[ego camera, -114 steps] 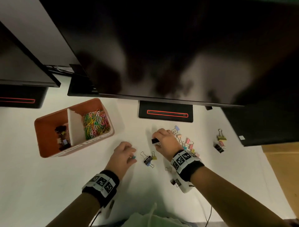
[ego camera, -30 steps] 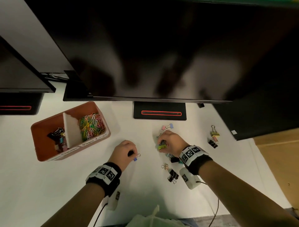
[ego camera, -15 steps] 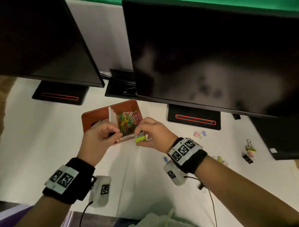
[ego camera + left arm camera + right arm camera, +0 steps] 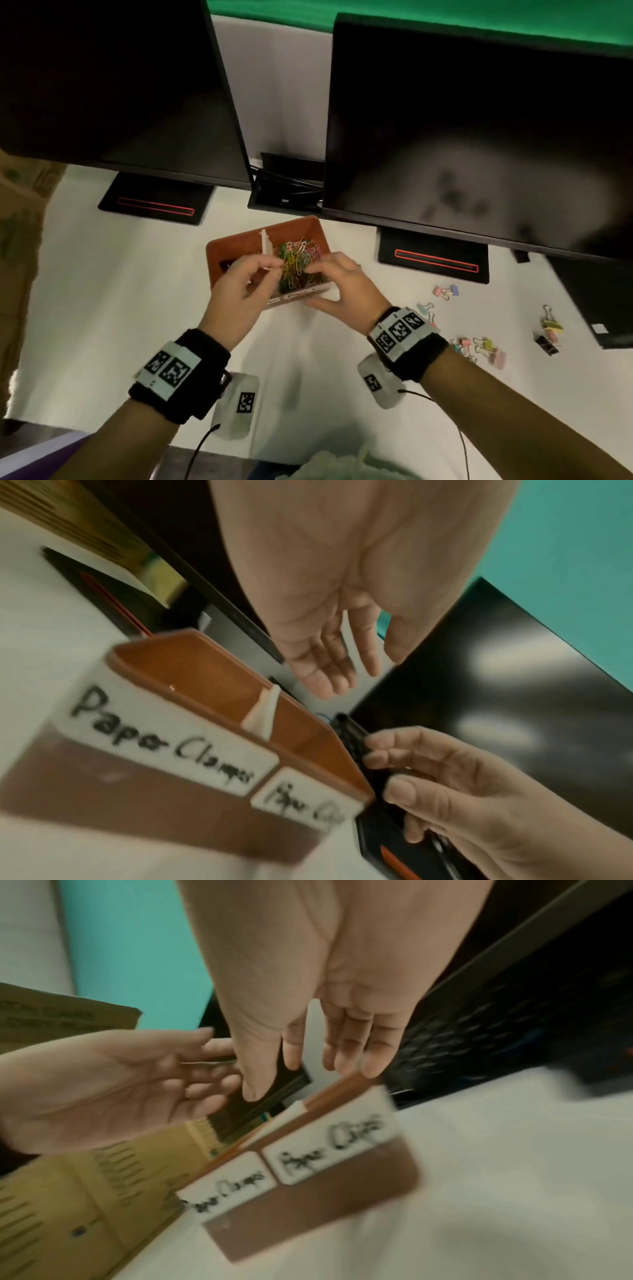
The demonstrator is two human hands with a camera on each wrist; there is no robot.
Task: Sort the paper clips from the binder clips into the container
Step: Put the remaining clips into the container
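Two-compartment brown container (image 4: 236, 241), labels apparently handwritten

Office desk (image 4: 102, 308), two monitors (image 4: 462, 120), scattered binder clips (image 4: 486, 346)

Glossy monitor (image 4: 462, 120), matt white table (image 4: 102, 325)

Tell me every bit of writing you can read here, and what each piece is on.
"Paper Clamps": handwritten white label on the front of the brown box, left compartment.
"Paper Clips": the label beside it, blurred, so partly a guess.
Cardboard carton: printed lines too blurred to read.
Wristbands: black-and-white square codes, no words.
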